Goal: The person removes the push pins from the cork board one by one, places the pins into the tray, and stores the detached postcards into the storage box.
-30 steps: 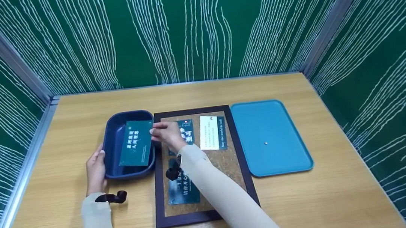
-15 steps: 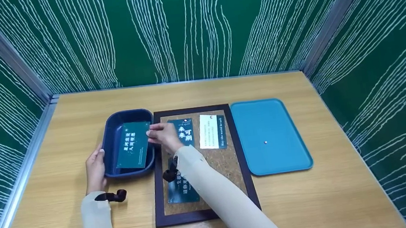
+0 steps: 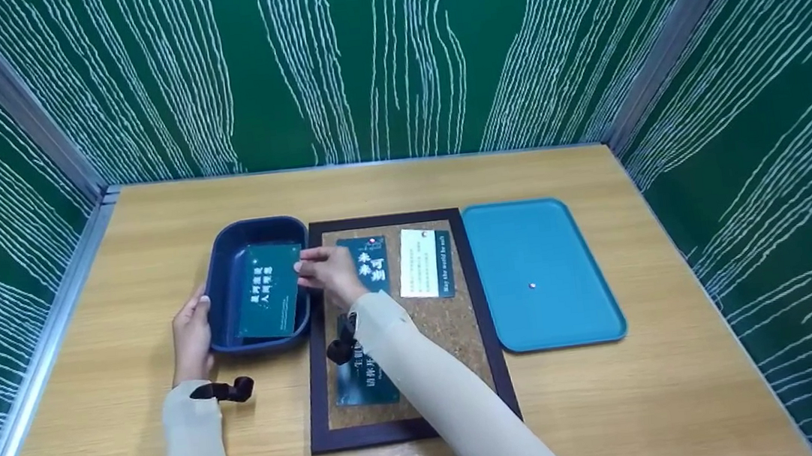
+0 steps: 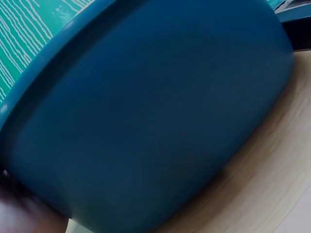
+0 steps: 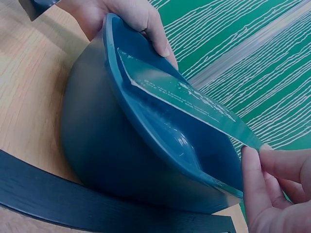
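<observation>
My right hand (image 3: 331,272) pinches one edge of a dark green printed card (image 3: 269,291) between thumb and fingers. The card slants over the opening of a deep blue plastic basin (image 3: 226,277), and its far end dips below the rim in the right wrist view. My left hand (image 3: 193,337) holds the basin's left side, with the thumb (image 5: 158,36) over the rim. In the left wrist view the basin's outer wall (image 4: 155,111) fills most of the picture, so most of that hand is hidden.
Right of the basin lies a dark-framed cork board (image 3: 455,336) bearing a white-and-green card (image 3: 423,264) and two green cards, partly covered by my right arm. Beside it, a turquoise tray (image 3: 543,244) holds a small round pin (image 3: 532,286). Patterned green panels (image 3: 388,56) wall the table.
My right hand has shifted slightly left, and the card's lower end has moved a little down and left over the basin. My left hand keeps its place.
</observation>
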`<act>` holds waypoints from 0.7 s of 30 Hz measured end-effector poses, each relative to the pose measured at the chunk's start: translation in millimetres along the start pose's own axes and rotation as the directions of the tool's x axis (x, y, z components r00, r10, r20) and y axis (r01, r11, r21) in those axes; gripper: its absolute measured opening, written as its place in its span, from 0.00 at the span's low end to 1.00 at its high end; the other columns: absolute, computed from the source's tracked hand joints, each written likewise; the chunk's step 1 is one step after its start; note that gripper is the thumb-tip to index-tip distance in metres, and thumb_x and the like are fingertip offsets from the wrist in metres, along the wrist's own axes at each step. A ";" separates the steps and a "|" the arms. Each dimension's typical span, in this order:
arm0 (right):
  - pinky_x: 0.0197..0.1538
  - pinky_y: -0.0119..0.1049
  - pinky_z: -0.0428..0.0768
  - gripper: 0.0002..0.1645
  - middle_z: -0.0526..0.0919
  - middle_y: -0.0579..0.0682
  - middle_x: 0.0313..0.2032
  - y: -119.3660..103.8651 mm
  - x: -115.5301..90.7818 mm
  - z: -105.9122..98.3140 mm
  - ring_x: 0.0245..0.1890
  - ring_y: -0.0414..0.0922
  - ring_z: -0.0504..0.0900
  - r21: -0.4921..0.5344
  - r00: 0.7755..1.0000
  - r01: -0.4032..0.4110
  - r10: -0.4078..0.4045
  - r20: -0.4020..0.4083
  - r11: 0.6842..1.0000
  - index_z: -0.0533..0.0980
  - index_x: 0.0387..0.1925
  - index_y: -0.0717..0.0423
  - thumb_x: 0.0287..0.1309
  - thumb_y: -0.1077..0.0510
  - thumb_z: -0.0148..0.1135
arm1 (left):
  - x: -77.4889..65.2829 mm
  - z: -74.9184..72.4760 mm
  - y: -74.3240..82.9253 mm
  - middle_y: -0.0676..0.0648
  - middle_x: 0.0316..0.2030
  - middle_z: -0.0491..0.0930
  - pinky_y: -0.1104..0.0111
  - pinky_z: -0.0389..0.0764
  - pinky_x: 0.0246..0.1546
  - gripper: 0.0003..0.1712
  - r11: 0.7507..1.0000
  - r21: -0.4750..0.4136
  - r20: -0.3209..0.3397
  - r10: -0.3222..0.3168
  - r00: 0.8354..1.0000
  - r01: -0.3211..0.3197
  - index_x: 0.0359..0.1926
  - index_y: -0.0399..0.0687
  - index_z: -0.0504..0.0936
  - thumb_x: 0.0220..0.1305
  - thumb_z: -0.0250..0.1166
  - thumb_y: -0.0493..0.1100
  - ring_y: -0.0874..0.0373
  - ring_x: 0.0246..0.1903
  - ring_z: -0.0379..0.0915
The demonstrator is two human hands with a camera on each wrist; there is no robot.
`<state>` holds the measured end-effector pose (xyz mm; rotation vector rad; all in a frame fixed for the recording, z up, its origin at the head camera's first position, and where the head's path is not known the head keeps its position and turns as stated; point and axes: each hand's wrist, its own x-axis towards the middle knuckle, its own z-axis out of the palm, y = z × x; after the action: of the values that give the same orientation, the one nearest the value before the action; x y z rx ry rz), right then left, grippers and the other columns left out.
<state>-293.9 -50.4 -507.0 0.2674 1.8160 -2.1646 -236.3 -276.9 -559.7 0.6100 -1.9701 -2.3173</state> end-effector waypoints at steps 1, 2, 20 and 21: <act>0.38 0.33 0.86 0.16 0.85 0.56 0.38 0.2 -0.1 0.3 0.33 0.44 0.86 -0.002 1.000 -0.001 0.001 0.001 1.000 0.80 0.45 0.66 0.53 0.72 0.65 | 0.1 -0.1 -0.5 0.51 0.75 0.48 0.62 0.57 0.72 0.27 1.000 0.002 0.001 0.002 1.000 -0.002 0.73 0.48 0.56 0.77 0.40 0.45 0.57 0.74 0.45; 0.38 0.33 0.86 0.16 0.85 0.56 0.38 0.3 -0.2 0.6 0.32 0.43 0.86 -0.002 1.000 -0.001 0.001 0.001 1.000 0.80 0.45 0.66 0.53 0.72 0.65 | 0.5 -0.2 -1.1 0.51 0.75 0.49 0.62 0.59 0.72 0.27 1.000 0.004 0.003 0.002 1.000 -0.002 0.73 0.48 0.56 0.77 0.40 0.45 0.56 0.74 0.47; 0.38 0.33 0.86 0.19 0.86 0.60 0.41 1.2 1.3 6.0 0.35 0.44 0.86 0.004 1.000 0.016 -0.016 0.004 1.000 0.79 0.50 0.67 0.53 0.73 0.64 | -1.1 -0.6 -1.0 0.51 0.75 0.52 0.68 0.70 0.63 0.27 1.000 0.011 0.014 0.016 1.000 -0.016 0.73 0.50 0.57 0.77 0.41 0.46 0.54 0.70 0.55; 0.39 0.33 0.86 0.21 0.86 0.61 0.42 1.4 1.6 6.1 0.36 0.44 0.86 0.009 1.000 0.018 -0.018 0.008 1.000 0.78 0.51 0.67 0.53 0.73 0.64 | -1.3 -0.5 -1.0 0.51 0.74 0.53 0.69 0.71 0.62 0.27 1.000 0.007 0.014 0.022 1.000 -0.023 0.73 0.49 0.58 0.77 0.41 0.46 0.53 0.70 0.56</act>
<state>-294.6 -56.9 -507.7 0.2445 1.8113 -2.1840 -234.7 -276.9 -560.4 0.5706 -1.9811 -2.3091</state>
